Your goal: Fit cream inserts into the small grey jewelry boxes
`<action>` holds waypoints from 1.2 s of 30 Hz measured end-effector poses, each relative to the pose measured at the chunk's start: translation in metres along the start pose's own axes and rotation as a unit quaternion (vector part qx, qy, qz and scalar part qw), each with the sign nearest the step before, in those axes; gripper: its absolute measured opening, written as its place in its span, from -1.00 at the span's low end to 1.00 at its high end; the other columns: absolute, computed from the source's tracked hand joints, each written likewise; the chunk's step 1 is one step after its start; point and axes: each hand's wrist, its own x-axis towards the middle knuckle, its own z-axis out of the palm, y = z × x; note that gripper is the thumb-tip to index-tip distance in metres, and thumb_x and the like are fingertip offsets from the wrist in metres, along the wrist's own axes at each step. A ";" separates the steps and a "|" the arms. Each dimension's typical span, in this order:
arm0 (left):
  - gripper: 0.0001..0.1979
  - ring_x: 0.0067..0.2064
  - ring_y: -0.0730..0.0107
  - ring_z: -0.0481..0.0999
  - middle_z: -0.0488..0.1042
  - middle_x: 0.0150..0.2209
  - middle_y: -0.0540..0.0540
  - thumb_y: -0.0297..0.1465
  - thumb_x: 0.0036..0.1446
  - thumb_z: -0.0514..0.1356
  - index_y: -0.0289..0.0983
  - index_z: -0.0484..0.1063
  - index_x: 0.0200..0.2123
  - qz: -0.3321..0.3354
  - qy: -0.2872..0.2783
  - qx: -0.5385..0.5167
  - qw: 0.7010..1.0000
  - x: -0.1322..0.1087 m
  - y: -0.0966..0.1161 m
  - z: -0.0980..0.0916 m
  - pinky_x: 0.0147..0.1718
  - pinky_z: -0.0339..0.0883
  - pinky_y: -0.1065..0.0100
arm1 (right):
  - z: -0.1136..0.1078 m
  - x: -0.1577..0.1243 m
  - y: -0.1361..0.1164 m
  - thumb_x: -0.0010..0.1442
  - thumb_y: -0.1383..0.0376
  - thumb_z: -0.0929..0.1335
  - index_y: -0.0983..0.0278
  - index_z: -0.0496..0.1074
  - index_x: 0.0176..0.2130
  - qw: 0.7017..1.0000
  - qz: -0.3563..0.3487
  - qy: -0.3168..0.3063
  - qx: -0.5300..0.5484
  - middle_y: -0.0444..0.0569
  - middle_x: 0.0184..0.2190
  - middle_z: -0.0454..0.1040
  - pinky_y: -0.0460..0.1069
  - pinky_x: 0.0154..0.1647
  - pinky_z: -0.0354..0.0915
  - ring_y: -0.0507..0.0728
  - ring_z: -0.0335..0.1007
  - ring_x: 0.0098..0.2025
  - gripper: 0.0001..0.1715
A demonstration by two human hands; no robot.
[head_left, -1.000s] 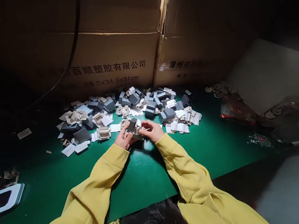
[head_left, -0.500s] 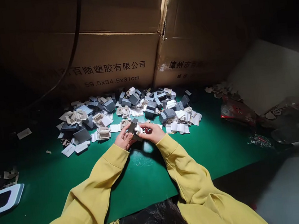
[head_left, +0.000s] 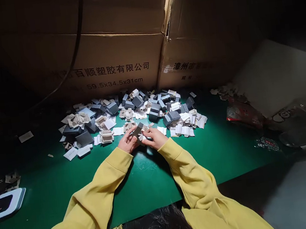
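Both my hands meet over the green table (head_left: 224,150), just in front of a pile of small grey boxes and white and beige inserts (head_left: 130,111). My left hand (head_left: 127,141) is closed around a small grey box (head_left: 137,130), tilted up to the right. My right hand (head_left: 154,137) pinches a small white piece (head_left: 144,137) against that box. Yellow sleeves cover both arms.
Large cardboard cartons (head_left: 112,56) with printed lettering stand right behind the pile. A phone in a white case (head_left: 2,204) lies at the left edge. Crumpled plastic wrappers (head_left: 242,113) and a pale board (head_left: 279,73) lie at the right. Loose scraps (head_left: 26,136) dot the left side.
My right hand has drawn in closer to the left and now presses the white piece at the box. The grey box has tipped a little lower.
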 end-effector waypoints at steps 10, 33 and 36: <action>-0.27 -0.06 0.24 0.60 0.59 0.00 -0.18 -0.19 -0.02 0.50 -0.20 0.43 0.22 -0.008 0.019 -0.034 0.999 0.004 0.001 -0.007 -0.17 0.53 0.33 | 0.017 -0.007 -0.013 0.20 0.11 0.50 0.26 0.30 0.31 0.995 -0.001 -0.017 -0.103 0.24 0.10 0.42 0.27 0.09 0.43 0.36 0.38 0.07 -0.21; -0.48 -0.09 0.31 0.60 0.60 -0.03 -0.14 -0.22 0.16 0.39 -0.24 0.45 0.15 -0.011 0.008 -0.096 0.995 0.001 0.006 -0.006 -0.12 0.53 0.35 | 0.005 -0.001 -0.011 0.32 0.20 0.40 0.25 0.56 0.02 0.981 -0.124 0.053 -0.141 0.10 -0.05 0.59 0.13 0.03 0.30 0.25 0.36 0.04 -0.69; -0.38 -0.07 0.30 0.60 0.59 0.00 -0.14 -0.21 0.11 0.43 -0.22 0.41 0.21 -0.009 0.004 -0.092 0.996 0.002 0.006 -0.007 -0.09 0.52 0.34 | -0.001 -0.002 -0.006 0.24 0.18 0.45 0.23 0.55 0.05 0.989 -0.125 0.056 -0.052 0.09 0.01 0.58 0.15 0.13 0.33 0.25 0.40 0.08 -0.60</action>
